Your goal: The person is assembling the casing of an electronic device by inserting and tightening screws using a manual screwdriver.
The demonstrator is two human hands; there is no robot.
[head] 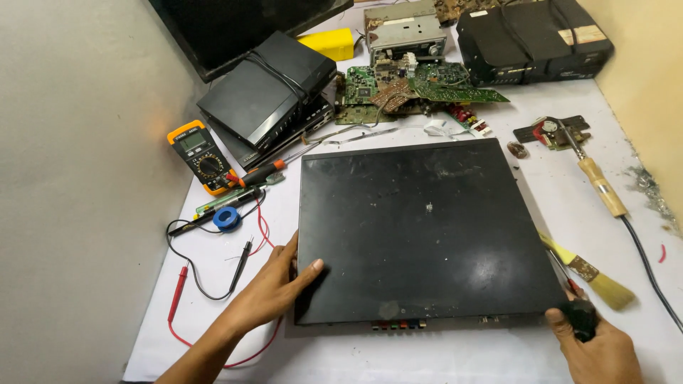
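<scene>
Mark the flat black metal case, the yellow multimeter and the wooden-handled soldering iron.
flat black metal case (427,227), head view, middle of lid
yellow multimeter (200,155), head view, dial face
wooden-handled soldering iron (602,187), head view, wooden handle

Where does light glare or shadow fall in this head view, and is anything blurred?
Head view: soft sheen on the scuffed black device lid; shadow beneath the left hand; warm glow on the wall by the multimeter; the right hand is slightly soft at the frame edge.
</scene>
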